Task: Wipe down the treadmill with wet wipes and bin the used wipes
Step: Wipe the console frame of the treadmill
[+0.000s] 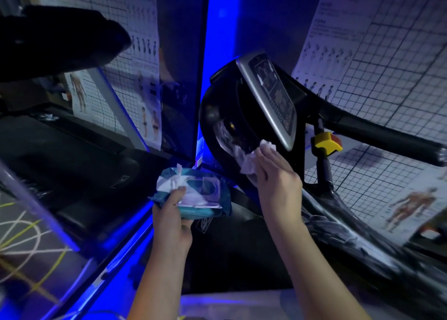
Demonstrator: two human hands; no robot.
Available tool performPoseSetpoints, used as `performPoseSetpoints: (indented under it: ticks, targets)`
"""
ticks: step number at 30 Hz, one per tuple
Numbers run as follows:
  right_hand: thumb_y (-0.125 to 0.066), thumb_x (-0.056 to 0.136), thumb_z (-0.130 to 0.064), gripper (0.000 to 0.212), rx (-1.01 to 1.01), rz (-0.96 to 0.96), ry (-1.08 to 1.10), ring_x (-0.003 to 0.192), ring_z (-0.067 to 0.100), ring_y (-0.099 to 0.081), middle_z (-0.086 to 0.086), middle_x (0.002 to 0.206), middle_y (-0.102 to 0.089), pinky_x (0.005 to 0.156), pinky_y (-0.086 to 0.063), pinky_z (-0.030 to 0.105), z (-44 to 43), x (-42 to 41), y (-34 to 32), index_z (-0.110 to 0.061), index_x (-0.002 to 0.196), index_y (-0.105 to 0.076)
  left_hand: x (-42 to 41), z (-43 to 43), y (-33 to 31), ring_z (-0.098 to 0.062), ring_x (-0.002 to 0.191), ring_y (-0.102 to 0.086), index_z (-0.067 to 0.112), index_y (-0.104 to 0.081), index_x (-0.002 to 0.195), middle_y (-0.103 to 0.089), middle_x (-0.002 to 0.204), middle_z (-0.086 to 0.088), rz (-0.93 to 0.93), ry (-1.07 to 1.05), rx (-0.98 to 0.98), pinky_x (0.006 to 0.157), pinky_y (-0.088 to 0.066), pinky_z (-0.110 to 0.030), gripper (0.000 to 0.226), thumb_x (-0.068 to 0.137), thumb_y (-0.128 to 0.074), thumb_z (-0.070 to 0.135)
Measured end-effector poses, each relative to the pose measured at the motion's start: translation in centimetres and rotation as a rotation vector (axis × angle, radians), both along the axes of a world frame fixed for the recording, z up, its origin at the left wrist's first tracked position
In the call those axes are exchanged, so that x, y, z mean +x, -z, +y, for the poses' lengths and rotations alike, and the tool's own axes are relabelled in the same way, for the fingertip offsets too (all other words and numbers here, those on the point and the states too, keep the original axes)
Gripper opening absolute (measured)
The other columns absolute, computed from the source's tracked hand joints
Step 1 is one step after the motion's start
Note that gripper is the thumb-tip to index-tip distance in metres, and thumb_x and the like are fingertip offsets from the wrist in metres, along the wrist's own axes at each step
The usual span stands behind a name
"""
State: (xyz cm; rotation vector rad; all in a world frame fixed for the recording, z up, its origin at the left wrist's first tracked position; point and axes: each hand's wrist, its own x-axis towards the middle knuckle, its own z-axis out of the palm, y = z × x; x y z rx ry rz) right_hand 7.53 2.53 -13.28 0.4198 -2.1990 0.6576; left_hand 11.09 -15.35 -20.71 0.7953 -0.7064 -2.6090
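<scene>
The crumpled white wet wipe (249, 163) looks limp and light, so it is pressed flat under the straight, close-together fingers of the right hand (275, 174). The left hand (171, 214) pinches the soft blue wipes pack (205, 195) between thumb and fingers.

A crumpled white wipe (250, 161) lay pressed under the flat fingers of the right hand (275, 177) against the black console housing of the treadmill (242, 116), just below its tilted, grey-framed screen (273, 95) (dark, with faint markings). The blue-and-white wipe pack (205, 194), gripped in the left hand (173, 214), sat lower left, one sheet (179, 171) poking from its top.
</scene>
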Motion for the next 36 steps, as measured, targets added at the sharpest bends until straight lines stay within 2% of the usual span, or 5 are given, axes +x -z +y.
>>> performPoseSetpoints:
  ticks: [5, 12, 18, 31, 36]
  targets:
    - [-0.069, 0.094, -0.006, 0.026, -0.051, -0.003, 0.066, 0.127, 0.02, -0.06, 0.008, 0.131, -0.066, 0.107, -0.048, 0.032, 3.0, 2.8, 1.1, -0.005, 0.12, -0.072, -0.2, -0.2, 0.5, -0.03, 0.114, -0.074, 0.018, -0.062, 0.141, -0.075, 0.129, -0.009, -0.002, 0.032, -0.027, 0.077, -0.063, -0.042, 0.053, 0.091, -0.072, 0.004]
    - [-0.069, 0.091, -0.001, 0.009, 0.035, -0.031, 0.065, 0.12, 0.031, -0.065, 0.019, 0.123, -0.069, 0.097, -0.057, 0.041, -0.4, 0.0, -0.8, 0.0, 0.095, -0.077, 0.2, 0.7, 0.9, -0.03, 0.107, -0.073, 0.018, -0.063, 0.143, -0.072, 0.134, -0.012, -0.008, 0.077, -0.045, 0.062, -0.062, -0.035, 0.056, 0.089, -0.072, 0.004]
    - [-0.069, 0.091, 0.001, 0.009, -0.082, 0.027, 0.068, 0.11, 0.019, -0.069, 0.008, 0.112, -0.075, 0.099, -0.042, 0.01, 0.8, 1.7, -0.3, 0.0, 0.091, -0.078, 0.7, 1.1, 1.1, -0.029, 0.107, -0.074, 0.017, -0.065, 0.141, -0.074, 0.131, -0.012, -0.005, 0.117, -0.046, 0.07, -0.063, -0.039, 0.053, 0.09, -0.071, 0.003]
    - [-0.07, 0.089, -0.003, 0.011, -0.146, 0.05, -0.021, 0.1, 0.019, -0.071, 0.006, 0.107, -0.076, 0.09, -0.054, 0.021, -0.4, 0.0, -1.2, -0.003, 0.095, -0.079, 1.0, 1.0, 1.2, -0.033, 0.114, -0.073, 0.017, -0.064, 0.142, -0.072, 0.133, -0.015, -0.026, 0.113, -0.042, 0.063, -0.063, -0.039, 0.055, 0.089, -0.071, 0.003]
    - [-0.07, 0.089, 0.004, 0.015, -0.064, 0.037, 0.004, 0.099, 0.021, -0.066, 0.004, 0.107, -0.074, 0.088, -0.051, 0.023, 2.1, 2.0, 0.3, -0.003, 0.1, -0.077, 1.1, 1.1, 1.3, -0.034, 0.116, -0.073, 0.017, -0.065, 0.139, -0.075, 0.129, -0.012, -0.022, 0.141, -0.042, 0.085, -0.063, -0.047, 0.052, 0.09, -0.07, 0.002]
